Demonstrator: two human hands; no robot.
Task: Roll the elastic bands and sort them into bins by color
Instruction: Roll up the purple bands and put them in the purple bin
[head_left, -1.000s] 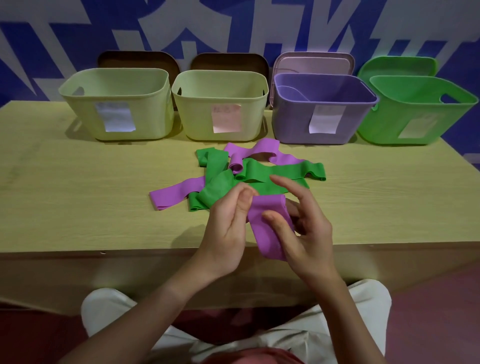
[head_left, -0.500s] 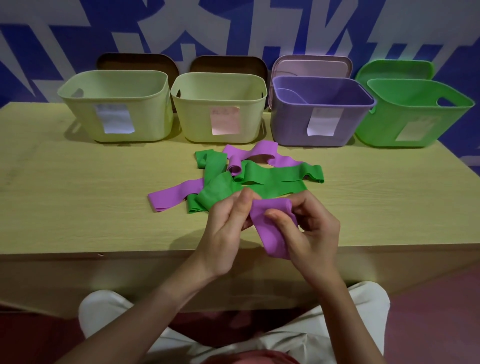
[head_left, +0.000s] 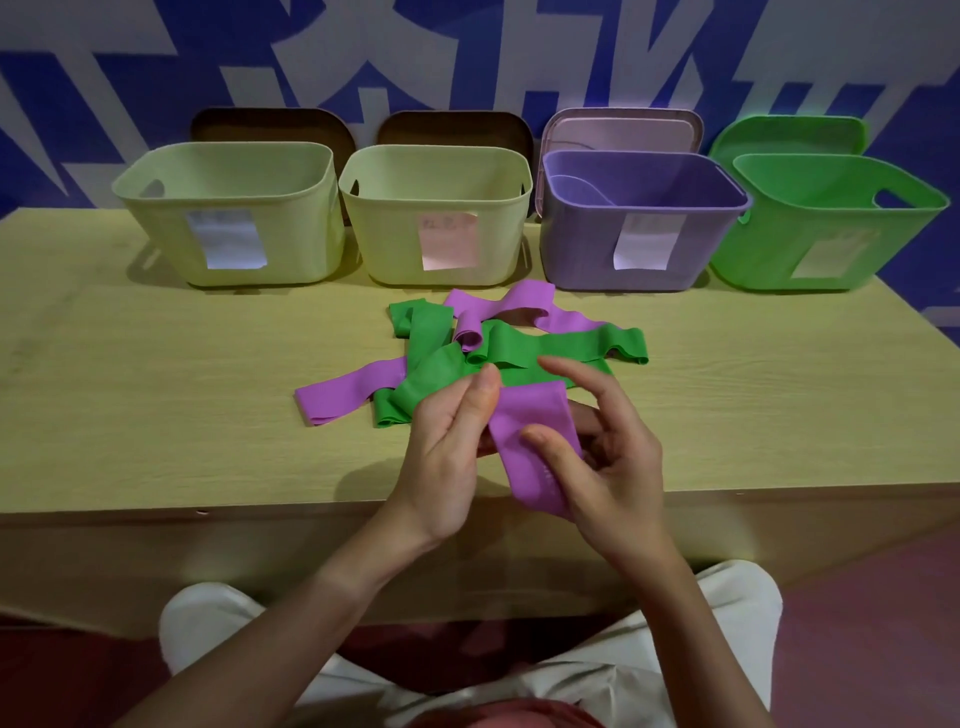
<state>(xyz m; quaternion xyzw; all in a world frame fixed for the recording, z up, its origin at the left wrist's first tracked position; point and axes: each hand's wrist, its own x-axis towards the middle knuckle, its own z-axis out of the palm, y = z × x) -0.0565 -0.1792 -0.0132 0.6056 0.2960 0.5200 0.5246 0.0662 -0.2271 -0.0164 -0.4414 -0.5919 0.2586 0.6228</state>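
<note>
Over the table's front edge both my hands hold one purple elastic band (head_left: 524, 421). My left hand (head_left: 447, 441) pinches its upper left corner between thumb and fingers. My right hand (head_left: 608, 457) holds it with the thumb on top and fingers behind, the index finger stretched out above. Behind my hands lies a pile of green bands (head_left: 519, 348) and purple bands (head_left: 343, 395). At the back stand a purple bin (head_left: 644, 234) and a green bin (head_left: 826, 228).
Two pale yellow-green bins (head_left: 228, 213) (head_left: 436, 213) stand at the back left, each with a paper label. Lids lean against the blue-and-white wall behind the bins. The wooden table (head_left: 156, 389) is bare on its left side. My knees show below the table edge.
My right hand's fingers curled onto the purple band half a second ago; now its index finger is stretched out again. The left hand has kept its pinch.
</note>
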